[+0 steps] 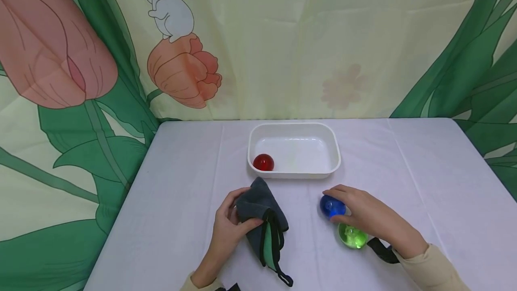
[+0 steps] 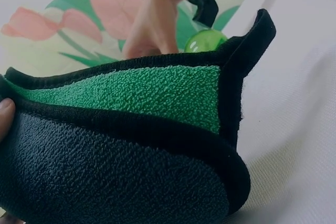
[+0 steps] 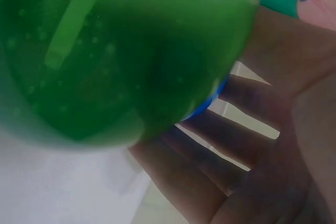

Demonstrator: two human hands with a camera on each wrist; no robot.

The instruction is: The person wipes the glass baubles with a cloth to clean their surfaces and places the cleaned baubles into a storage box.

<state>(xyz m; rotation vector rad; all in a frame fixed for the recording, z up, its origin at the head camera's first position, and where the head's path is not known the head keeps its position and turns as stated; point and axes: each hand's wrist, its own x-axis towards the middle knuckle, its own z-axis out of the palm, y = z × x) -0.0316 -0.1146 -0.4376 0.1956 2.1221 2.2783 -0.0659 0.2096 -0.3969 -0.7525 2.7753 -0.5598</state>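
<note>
My left hand (image 1: 230, 232) grips a folded dark grey cloth (image 1: 258, 210) with black edging, a green inner face and a hanging loop at its lower end. In the left wrist view the cloth's green side (image 2: 157, 90) shows between its black borders. My right hand (image 1: 365, 210) holds a clear blue ball (image 1: 332, 205), fingers over its top and thumb at its near side. Right beside it, under the hand, a clear green ball (image 1: 352, 236) rests on the table. That green ball (image 3: 126, 51) fills much of the right wrist view and hides most of the blue one.
A white rectangular tray (image 1: 294, 175) stands at the back of the table, with a red ball (image 1: 264, 162) in its near left corner. White cloth covers the table (image 1: 181, 192). Behind hangs a curtain (image 1: 274, 57) printed with tulips and leaves.
</note>
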